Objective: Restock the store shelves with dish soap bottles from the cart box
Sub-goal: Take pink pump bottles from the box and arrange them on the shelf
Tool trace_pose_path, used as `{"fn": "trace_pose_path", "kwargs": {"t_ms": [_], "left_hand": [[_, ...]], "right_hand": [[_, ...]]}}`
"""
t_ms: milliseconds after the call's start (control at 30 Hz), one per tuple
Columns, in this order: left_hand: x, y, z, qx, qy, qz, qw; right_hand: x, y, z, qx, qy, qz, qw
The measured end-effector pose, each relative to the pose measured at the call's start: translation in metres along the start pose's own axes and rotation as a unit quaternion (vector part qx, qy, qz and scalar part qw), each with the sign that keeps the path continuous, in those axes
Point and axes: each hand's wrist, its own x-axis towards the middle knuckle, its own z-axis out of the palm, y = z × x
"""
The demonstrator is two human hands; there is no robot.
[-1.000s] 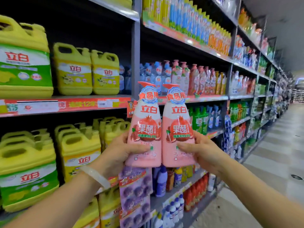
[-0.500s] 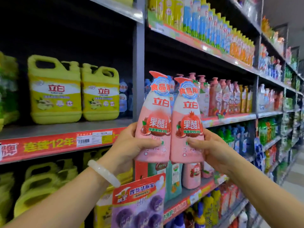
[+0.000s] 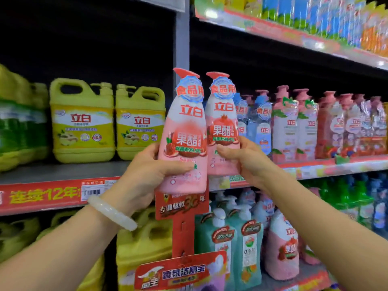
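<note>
I hold two pink dish soap bottles with red pump caps upright, side by side, in front of the shelf post. My left hand [image 3: 144,175] grips the lower body of the left pink bottle [image 3: 184,131]. My right hand [image 3: 245,162] grips the right pink bottle [image 3: 222,127], which is slightly farther from me, near the middle shelf [image 3: 315,166]. Behind it that shelf carries a row of blue and pink pump bottles [image 3: 294,124]. The cart box is out of sight.
Yellow jugs [image 3: 81,122] fill the left shelf bay at the same height and below. A grey upright post [image 3: 181,38] divides the bays. Red hanging promo cards [image 3: 180,215] dangle below my hands. Green and pink pump bottles [image 3: 241,244] stand on the lower shelf.
Both bottles have moved up and closer to the middle shelf, the right one leading towards the row of pump bottles. My view has closed in on the shelves.
</note>
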Motion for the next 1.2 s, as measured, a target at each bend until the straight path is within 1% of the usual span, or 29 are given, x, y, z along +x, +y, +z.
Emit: {"fn": "trace_pose_path", "kwargs": {"t_ms": [133,267,467,533,600,700,833,933,1000,1067,1200], "left_hand": [[0.003,0.000,0.013,0.010,0.043,0.012,0.999],[0.003,-0.004,0.021,0.022,0.100,0.012,0.995],[0.000,-0.015,0.025,0.040,0.181,0.027,0.982],[0.000,-0.016,0.023,0.044,0.200,0.031,0.978],[-0.001,-0.015,0.021,0.054,0.213,0.027,0.975],[-0.004,-0.013,0.019,0.068,0.221,0.024,0.973],[-0.003,-0.009,0.011,0.089,0.217,0.015,0.972],[0.001,-0.009,0.006,0.096,0.211,0.008,0.973],[0.003,-0.009,0.003,0.096,0.208,0.004,0.973],[0.005,-0.010,0.000,0.093,0.200,0.003,0.975],[0.005,-0.010,-0.004,0.096,0.179,0.003,0.979]], "right_hand": [[0.024,0.004,-0.011,0.039,-0.052,0.021,0.998],[0.038,0.005,-0.021,0.047,-0.082,0.006,0.995],[0.062,0.012,-0.012,-0.029,-0.049,-0.042,0.997],[0.067,0.020,-0.001,-0.036,-0.033,-0.051,0.998],[0.072,0.028,0.007,-0.026,-0.023,-0.040,0.999],[0.087,0.038,0.010,-0.008,-0.027,0.015,0.999],[0.107,0.039,0.007,0.001,-0.086,0.091,0.992],[0.114,0.033,0.001,-0.056,-0.173,0.115,0.977],[0.116,0.031,-0.001,-0.104,-0.198,0.128,0.966],[0.115,0.034,0.001,-0.163,-0.188,0.130,0.960],[0.125,0.046,0.012,-0.231,-0.112,0.098,0.961]]}}
